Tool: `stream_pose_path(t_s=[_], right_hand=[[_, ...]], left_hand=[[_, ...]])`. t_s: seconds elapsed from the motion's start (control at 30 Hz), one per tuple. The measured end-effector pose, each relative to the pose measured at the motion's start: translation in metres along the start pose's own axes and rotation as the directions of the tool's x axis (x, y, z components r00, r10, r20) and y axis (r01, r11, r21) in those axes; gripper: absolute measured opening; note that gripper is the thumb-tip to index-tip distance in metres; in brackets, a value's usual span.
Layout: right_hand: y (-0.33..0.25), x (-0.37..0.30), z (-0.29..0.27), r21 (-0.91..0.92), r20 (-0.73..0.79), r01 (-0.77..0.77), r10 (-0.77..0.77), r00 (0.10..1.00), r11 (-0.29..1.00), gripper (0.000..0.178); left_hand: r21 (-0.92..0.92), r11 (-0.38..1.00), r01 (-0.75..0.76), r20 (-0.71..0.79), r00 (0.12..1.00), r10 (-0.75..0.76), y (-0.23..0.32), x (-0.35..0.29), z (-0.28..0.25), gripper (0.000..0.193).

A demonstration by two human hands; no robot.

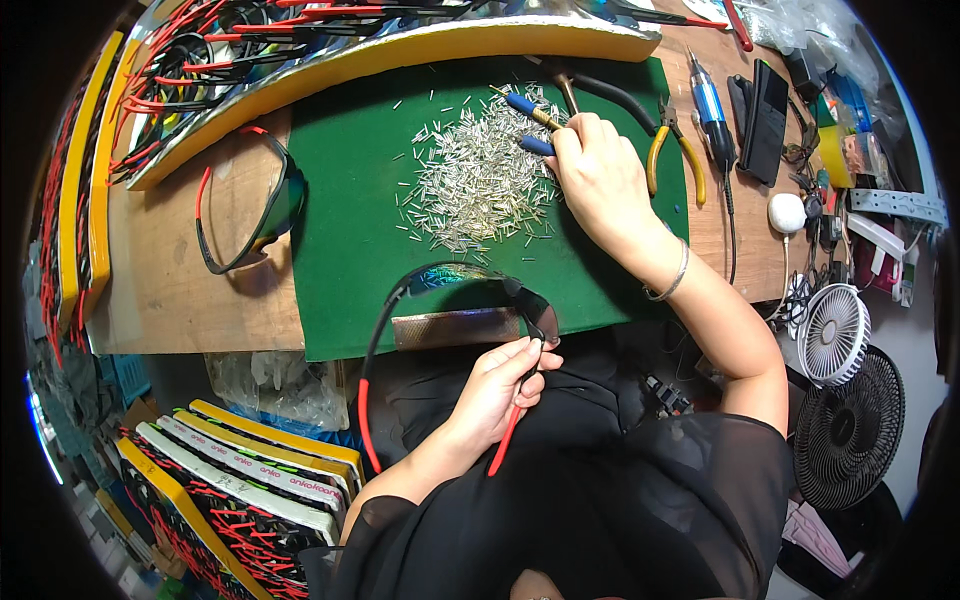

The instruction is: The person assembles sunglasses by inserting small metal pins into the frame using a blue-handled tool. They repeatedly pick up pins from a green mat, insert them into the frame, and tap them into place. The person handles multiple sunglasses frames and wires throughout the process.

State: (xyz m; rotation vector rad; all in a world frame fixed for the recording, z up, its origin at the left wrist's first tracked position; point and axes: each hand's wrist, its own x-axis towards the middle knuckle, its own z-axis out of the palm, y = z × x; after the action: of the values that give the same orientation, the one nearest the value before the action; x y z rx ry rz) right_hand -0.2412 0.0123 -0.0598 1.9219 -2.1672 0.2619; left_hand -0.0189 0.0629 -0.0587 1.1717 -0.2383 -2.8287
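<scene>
My left hand (500, 390) is closed around one temple, near the hinge, of dark wraparound sunglasses (370, 345) with red temple tips. The glasses hang at the green mat's near edge, lenses away from me. My right hand (605, 185) is at the right side of a pile of small silvery metal pins (475, 180). Its fingers are closed at a blue-handled tool (530, 108) whose kind I cannot make out; the palm side is hidden. A second blue piece (537, 146) shows just below. Another pair of sunglasses (250, 215) lies left of the mat.
Yellow-handled pliers (655, 155) and a blue pen-shaped power tool (710, 105) lie right of my right hand. A yellow-edged board (400, 55) loaded with red-tipped glasses borders the far side. Fans (835, 335) stand at right; more loaded boards (250, 470) stand lower left.
</scene>
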Motion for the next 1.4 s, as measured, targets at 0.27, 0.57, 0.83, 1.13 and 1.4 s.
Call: stream_pose_path(t_s=[0.27, 0.57, 0.83, 1.13, 1.4], right_hand=[[0.010, 0.050, 0.014, -0.041, -0.002, 0.003, -0.003, 1.000, 0.999, 0.022], [0.009, -0.015, -0.078, 0.538, 0.128, -0.131, 0.073, 0.989, 0.832, 0.014], [-0.028, -0.127, -0.101, 0.663, 0.612, -0.563, 0.076, 0.787, 0.494, 0.012], [-0.038, -0.134, -0.083, 0.665, 0.433, -0.399, 0.109, 0.895, 0.632, 0.011], [-0.037, -0.134, -0.080, 0.688, 0.405, -0.350, 0.063, 0.912, 0.636, 0.011]], left_hand=[[0.034, 0.999, -0.007, -0.038, 0.999, 0.008, -0.002, 0.004, -0.001, 0.020], [0.015, 0.999, -0.031, -0.004, 1.000, 0.031, -0.004, 0.004, -0.004, 0.022], [0.063, 0.995, -0.077, -0.019, 0.997, 0.078, -0.008, 0.006, -0.002, 0.021], [0.061, 0.989, -0.134, -0.051, 0.989, 0.137, -0.015, 0.006, -0.002, 0.019], [0.066, 0.989, -0.130, -0.045, 0.990, 0.133, -0.015, 0.006, -0.005, 0.020]])
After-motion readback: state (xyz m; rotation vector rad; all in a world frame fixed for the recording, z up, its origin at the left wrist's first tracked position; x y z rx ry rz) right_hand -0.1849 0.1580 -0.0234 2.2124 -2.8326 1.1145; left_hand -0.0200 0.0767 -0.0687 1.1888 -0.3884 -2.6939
